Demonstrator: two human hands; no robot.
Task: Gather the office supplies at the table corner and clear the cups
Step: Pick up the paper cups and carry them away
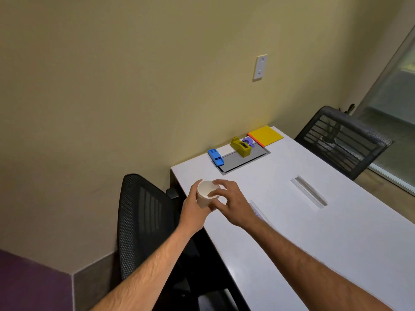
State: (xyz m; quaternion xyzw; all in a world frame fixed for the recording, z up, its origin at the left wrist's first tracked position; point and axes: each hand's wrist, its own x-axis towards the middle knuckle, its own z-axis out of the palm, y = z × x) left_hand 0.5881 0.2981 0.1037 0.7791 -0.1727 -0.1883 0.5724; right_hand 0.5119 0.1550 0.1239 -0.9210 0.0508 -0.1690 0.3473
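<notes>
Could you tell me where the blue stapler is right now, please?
In the head view, the blue stapler lies at the far table corner by the wall, at the left end of the grey panel, left of the yellow tape dispenser.
</notes>
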